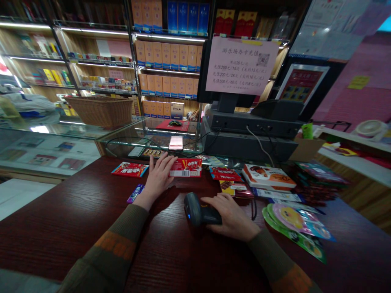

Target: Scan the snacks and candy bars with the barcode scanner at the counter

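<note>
My right hand is wrapped round the handle of a black barcode scanner that shows a small blue light at its head. Fingers spread, my left hand reaches over the counter, its fingertips at the left end of a red snack packet with a barcode facing up. To its left lies another red snack packet, and a small purple packet is beside the left wrist. Between the scanner and the cash register are a red packet and a yellow-and-red packet.
On the right are an orange-and-white box, a stack of dark packets and round carded packs. Behind stand a cash register and a glass counter. A wicker basket sits at left; shelves of boxes line the back.
</note>
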The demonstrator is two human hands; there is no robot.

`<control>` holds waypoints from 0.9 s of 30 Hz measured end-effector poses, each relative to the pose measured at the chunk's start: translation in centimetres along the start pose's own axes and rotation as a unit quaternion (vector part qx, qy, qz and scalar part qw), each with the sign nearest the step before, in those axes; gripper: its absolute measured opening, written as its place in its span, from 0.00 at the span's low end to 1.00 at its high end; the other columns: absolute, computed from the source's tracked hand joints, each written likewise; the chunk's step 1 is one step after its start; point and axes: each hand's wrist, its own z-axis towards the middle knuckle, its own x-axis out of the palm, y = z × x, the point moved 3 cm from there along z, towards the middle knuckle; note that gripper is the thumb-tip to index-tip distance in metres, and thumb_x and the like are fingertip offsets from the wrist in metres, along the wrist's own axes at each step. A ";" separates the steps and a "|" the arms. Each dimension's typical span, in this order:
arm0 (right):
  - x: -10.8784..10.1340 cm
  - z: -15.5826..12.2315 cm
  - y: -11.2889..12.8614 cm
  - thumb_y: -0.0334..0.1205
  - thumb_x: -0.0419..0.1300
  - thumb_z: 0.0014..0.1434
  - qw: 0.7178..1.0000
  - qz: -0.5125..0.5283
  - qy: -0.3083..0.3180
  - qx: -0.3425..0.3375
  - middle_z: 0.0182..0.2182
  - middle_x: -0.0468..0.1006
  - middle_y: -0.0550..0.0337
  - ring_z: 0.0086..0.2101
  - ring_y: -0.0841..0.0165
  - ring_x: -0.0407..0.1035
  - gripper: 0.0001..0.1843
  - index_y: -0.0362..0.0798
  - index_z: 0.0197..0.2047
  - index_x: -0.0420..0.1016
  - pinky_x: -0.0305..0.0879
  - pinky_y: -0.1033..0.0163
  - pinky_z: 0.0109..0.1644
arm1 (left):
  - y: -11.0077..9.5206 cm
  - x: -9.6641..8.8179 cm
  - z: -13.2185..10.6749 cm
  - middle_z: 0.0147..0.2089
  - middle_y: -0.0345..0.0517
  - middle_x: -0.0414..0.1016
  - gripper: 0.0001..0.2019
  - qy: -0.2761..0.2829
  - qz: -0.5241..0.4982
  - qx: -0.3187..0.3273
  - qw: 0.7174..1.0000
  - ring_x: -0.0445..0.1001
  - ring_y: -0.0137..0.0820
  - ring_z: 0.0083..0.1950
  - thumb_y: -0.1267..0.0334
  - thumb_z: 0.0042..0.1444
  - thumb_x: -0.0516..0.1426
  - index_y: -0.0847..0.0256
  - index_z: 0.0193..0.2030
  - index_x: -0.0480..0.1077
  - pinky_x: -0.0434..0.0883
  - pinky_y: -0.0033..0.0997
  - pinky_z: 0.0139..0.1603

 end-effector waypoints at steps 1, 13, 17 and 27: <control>-0.1 0.0 0.0 0.45 0.71 0.51 1.000 0.004 0.003 0.008 0.48 0.77 0.53 0.48 0.56 0.68 0.37 0.50 0.63 0.67 0.57 0.48 0.59 | 0.0 0.0 0.0 0.68 0.54 0.67 0.35 -0.001 -0.001 0.001 1.000 0.55 0.47 0.75 0.66 0.57 0.57 0.57 0.72 0.58 0.29 0.60 0.77; -1.7 2.5 -2.4 0.50 0.57 0.65 0.916 0.298 -0.178 0.200 0.44 0.80 0.52 0.43 0.61 0.76 0.19 0.49 0.55 0.73 0.69 0.55 0.50 | -0.6 -0.4 0.2 0.68 0.52 0.67 0.35 -0.008 -0.004 0.015 1.000 0.56 0.46 0.75 0.67 0.56 0.57 0.57 0.72 0.58 0.30 0.60 0.77; -1.6 4.3 -3.6 0.48 0.57 0.66 0.792 0.487 -0.175 0.326 0.48 0.80 0.47 0.41 0.62 0.79 0.16 0.49 0.52 0.70 0.73 0.58 0.45 | -1.2 -0.6 0.3 0.68 0.53 0.68 0.34 -0.013 -0.004 0.035 0.999 0.57 0.46 0.74 0.68 0.57 0.57 0.57 0.72 0.58 0.30 0.61 0.76; -2.1 6.7 -3.6 0.63 0.50 0.68 0.718 0.585 -0.089 0.367 0.36 0.82 0.45 0.37 0.61 0.81 0.32 0.45 0.61 0.61 0.75 0.57 0.45 | -1.7 -0.7 0.1 0.68 0.50 0.69 0.33 -0.046 0.000 0.054 0.997 0.57 0.45 0.74 0.67 0.59 0.57 0.55 0.71 0.59 0.31 0.60 0.77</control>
